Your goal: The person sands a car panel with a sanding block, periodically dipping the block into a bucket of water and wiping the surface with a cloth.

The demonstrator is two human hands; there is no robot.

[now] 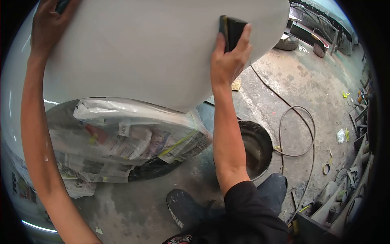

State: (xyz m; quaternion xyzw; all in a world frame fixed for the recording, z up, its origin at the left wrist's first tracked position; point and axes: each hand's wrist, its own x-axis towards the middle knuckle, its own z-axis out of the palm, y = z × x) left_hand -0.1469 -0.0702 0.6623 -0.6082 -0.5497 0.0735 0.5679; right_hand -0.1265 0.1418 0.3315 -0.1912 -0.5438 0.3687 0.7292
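A pale, smooth car body panel fills the upper left and middle. My right hand grips a dark sanding block between thumb and fingers, with the block on the panel near its right side. At the top left, my left hand is on the panel's far left part, its fingers wrapped round a dark object that is mostly cut off by the frame edge. Below the panel, plastic and newspaper masking covers a rounded part of the car.
A dark bucket stands on the floor beside my right forearm. A hose loops over the concrete to its right. Car parts and clutter line the right edge. A tyre lies at the upper right. My boot shows below.
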